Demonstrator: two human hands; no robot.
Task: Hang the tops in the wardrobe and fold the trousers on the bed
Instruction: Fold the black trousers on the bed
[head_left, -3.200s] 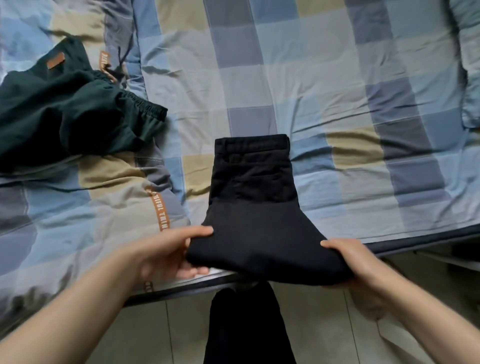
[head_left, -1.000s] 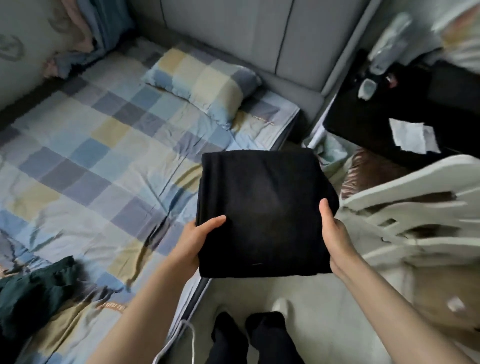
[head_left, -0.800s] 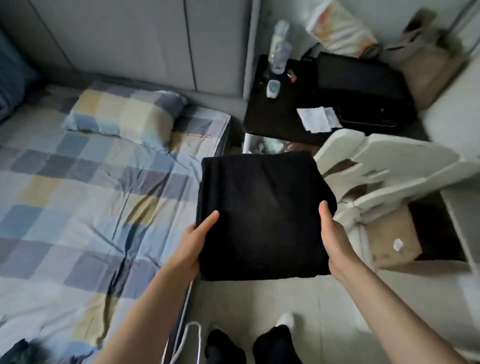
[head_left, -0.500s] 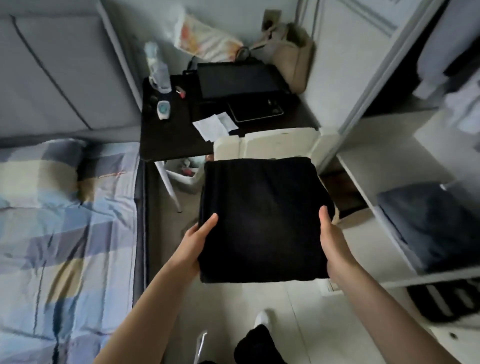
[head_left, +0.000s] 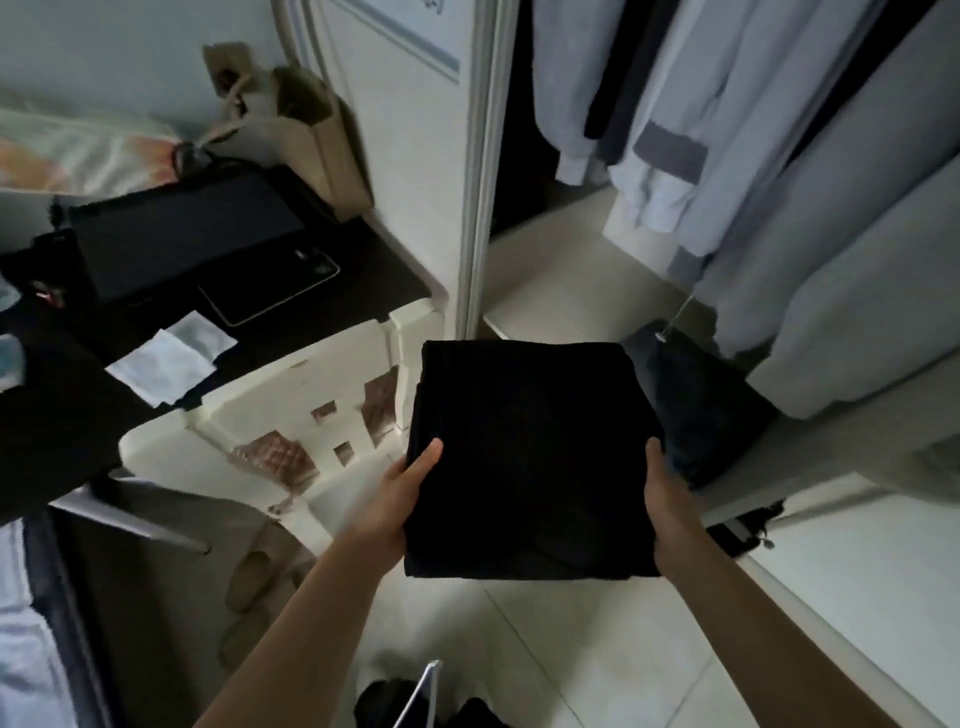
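Observation:
A folded square of black trousers is held flat in the air in front of me. My left hand grips its left edge, thumb on top and fingers underneath. Its right edge is gripped the same way by my right hand. The open wardrobe is straight ahead and to the right, with several pale tops hanging inside. On the wardrobe shelf just beyond the trousers lies a dark folded garment.
A white plastic chair stands at the left of the trousers, beside a dark desk with a laptop, a tablet and papers. The wardrobe's white door frame rises ahead. A strip of the bed shows at bottom left. Slippers lie on the floor.
I have turned away from the bed toward the wardrobe, carrying the folded black trousers in both hands. The bed has slid out to the left; the hanging tops and shelf have come into view.

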